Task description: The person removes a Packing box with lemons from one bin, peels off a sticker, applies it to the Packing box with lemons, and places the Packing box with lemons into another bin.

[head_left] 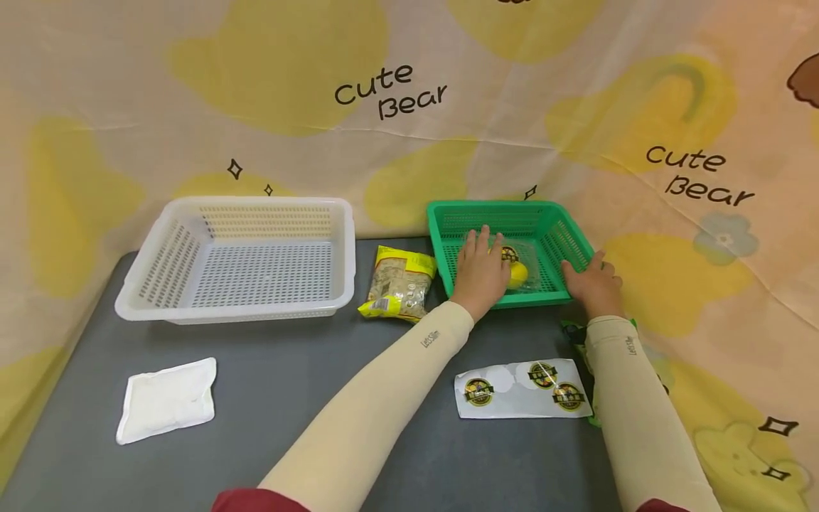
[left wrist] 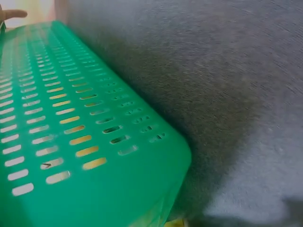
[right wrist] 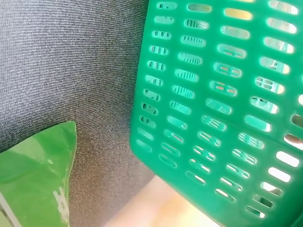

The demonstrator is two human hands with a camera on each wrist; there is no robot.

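My left hand (head_left: 483, 275) reaches over the near wall of a green plastic basket (head_left: 512, 301), fingers spread and mostly straight. Under and beside these fingers, inside the basket, lies a clear bag (head_left: 531, 254) with a round black-and-gold label and a yellow round item (head_left: 517, 274); whether the fingertips touch it is hidden. At the basket's right near corner, my right hand (head_left: 595, 288) holds the rim, thumb on the inner side and fingers outside. Both wrist views show mainly the slotted green wall (left wrist: 71, 109), (right wrist: 203, 104).
A white basket (head_left: 233, 313) stands at left. Between the baskets lies a yellow snack bag (head_left: 402, 281). In front are a white packet (head_left: 169, 400) and a sticker sheet (head_left: 523, 390). Green packaging (right wrist: 38, 165) lies partly under the right forearm. A printed cloth (head_left: 269, 128) hangs behind.
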